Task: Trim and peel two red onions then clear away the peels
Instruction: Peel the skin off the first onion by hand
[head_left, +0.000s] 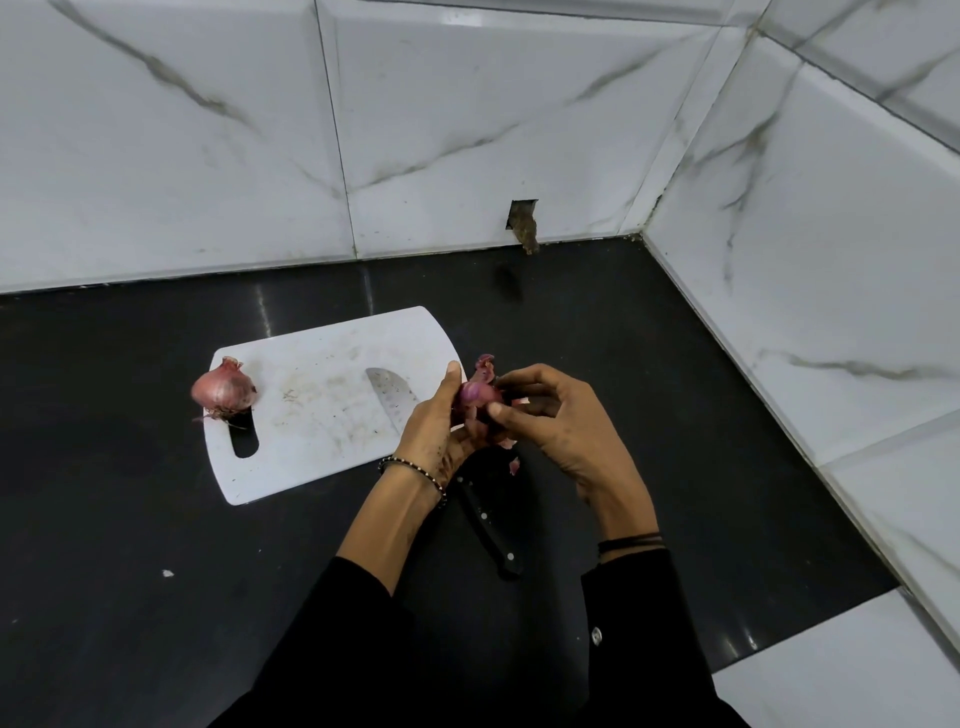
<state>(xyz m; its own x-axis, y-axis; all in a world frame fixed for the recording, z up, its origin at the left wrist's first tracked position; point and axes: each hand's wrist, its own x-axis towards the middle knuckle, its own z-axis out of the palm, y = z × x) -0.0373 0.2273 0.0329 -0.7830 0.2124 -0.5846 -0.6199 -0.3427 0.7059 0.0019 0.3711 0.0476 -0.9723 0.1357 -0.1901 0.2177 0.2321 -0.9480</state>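
Black counter (130, 519): white cutting board (311, 415), knife (491, 525) partly on board, white speck (167, 573), maybe crumb.

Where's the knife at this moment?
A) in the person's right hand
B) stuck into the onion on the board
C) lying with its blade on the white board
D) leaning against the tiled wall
C: the knife lies flat, blade on the cutting board, handle on the counter; the left hand and right hand both hold an onion.
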